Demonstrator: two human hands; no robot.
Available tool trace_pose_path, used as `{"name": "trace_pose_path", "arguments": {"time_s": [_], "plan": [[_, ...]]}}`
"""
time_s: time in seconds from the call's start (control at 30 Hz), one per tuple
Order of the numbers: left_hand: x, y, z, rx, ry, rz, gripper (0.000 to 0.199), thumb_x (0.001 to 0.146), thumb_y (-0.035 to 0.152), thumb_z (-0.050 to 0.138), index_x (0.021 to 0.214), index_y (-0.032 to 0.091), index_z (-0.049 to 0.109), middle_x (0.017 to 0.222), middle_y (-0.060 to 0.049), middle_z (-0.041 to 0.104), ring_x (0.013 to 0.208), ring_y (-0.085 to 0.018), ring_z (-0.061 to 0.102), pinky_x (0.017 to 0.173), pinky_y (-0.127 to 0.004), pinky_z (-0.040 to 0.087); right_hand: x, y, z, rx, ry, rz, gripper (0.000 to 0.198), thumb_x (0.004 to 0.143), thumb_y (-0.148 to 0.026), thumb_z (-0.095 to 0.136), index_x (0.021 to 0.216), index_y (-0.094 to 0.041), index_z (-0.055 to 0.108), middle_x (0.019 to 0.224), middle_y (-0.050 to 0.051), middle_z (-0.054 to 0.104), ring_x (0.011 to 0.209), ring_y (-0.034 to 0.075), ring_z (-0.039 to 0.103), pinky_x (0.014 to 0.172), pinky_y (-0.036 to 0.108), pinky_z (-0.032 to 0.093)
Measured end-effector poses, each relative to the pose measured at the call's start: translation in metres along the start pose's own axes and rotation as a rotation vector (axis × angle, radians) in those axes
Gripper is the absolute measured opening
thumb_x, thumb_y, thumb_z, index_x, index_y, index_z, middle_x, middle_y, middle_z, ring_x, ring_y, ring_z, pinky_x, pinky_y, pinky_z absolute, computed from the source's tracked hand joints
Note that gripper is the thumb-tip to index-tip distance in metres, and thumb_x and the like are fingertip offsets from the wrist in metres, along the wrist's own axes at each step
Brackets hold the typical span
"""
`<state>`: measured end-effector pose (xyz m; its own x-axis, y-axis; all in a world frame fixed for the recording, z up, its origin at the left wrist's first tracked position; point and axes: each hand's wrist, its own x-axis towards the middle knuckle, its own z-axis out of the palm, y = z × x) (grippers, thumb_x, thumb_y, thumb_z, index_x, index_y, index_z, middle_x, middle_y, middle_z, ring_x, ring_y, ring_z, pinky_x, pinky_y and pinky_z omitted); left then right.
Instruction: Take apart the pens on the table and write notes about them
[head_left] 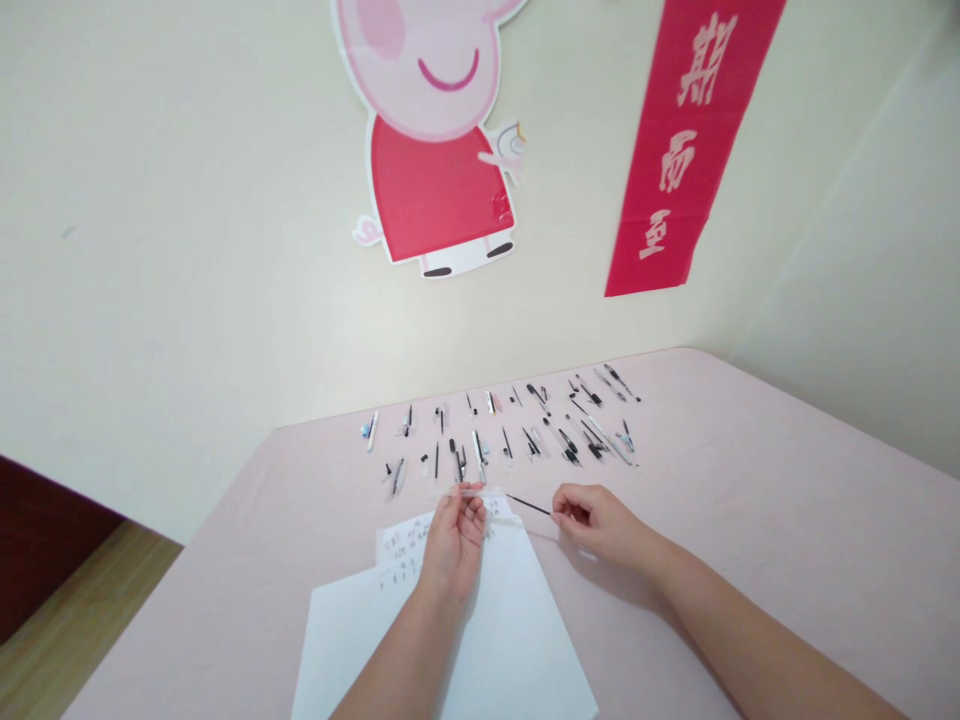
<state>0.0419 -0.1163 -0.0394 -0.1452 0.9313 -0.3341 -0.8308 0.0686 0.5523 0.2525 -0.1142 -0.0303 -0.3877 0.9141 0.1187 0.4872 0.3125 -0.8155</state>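
My left hand (454, 550) is palm up over the papers, its fingers closed on a clear pen barrel (490, 491). A thin black pen refill (528, 504) slants between the two hands; my right hand (604, 522) pinches its lower right end. The refill's other end lies close to the barrel's right end, and whether it sits inside the tube is too small to tell. Under my left hand are white sheets of paper (525, 630), with handwriting on the paper (401, 545) near their top edge.
Two rows of dismantled pens, with caps, refills and barrels, stretch along the back of the pink-covered table (750, 540). Among them are a white pen (373, 431) at the left and a black pen (617, 377) at the right. A wall (225, 250) with a pig cutout (442, 190) rises behind.
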Motion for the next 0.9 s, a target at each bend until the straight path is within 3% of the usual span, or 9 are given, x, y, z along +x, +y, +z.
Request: {"name": "trace_pose_path", "arguments": {"time_s": [0.23,0.57,0.7,0.9], "plan": [[-0.004,-0.001,-0.001,0.078,-0.057,0.017,0.015,0.086,0.013,0.053,0.078,0.010,0.064,0.075,-0.005,0.067,0.056,-0.007,0.060,0.056,-0.015,0.052,0.001,-0.004,-0.006,-0.133,0.080,-0.039,0.009,0.074,-0.019,0.053,0.068,-0.018,0.060,0.060,-0.001,0.054,0.056,0.011,0.046,0.053,0.022,0.032],[-0.009,-0.005,0.001,0.137,-0.138,-0.051,0.009,0.081,0.017,0.062,0.084,0.010,0.066,0.081,-0.007,0.068,0.063,-0.009,0.063,0.060,-0.017,0.054,0.003,0.001,-0.006,-0.046,0.160,-0.077,0.013,0.080,-0.025,0.053,0.072,-0.018,0.060,0.067,0.002,0.058,0.062,0.014,0.051,0.057,0.025,0.038],[-0.012,-0.007,0.002,0.176,-0.174,-0.096,0.016,0.075,0.020,0.070,0.087,0.011,0.067,0.086,-0.007,0.069,0.069,-0.011,0.065,0.062,-0.018,0.054,0.004,-0.001,-0.002,0.028,0.184,-0.082,0.017,0.082,-0.030,0.053,0.071,-0.018,0.060,0.067,0.002,0.058,0.062,0.014,0.051,0.060,0.026,0.040],[-0.017,-0.007,0.004,0.241,-0.194,-0.148,0.021,0.068,0.014,0.075,0.088,0.010,0.068,0.080,-0.006,0.070,0.073,-0.012,0.067,0.070,-0.020,0.054,0.003,-0.006,0.006,0.287,0.144,0.016,0.027,0.079,-0.036,0.056,0.101,-0.020,0.054,0.075,0.001,0.053,0.067,0.014,0.052,0.059,0.025,0.043]]}}
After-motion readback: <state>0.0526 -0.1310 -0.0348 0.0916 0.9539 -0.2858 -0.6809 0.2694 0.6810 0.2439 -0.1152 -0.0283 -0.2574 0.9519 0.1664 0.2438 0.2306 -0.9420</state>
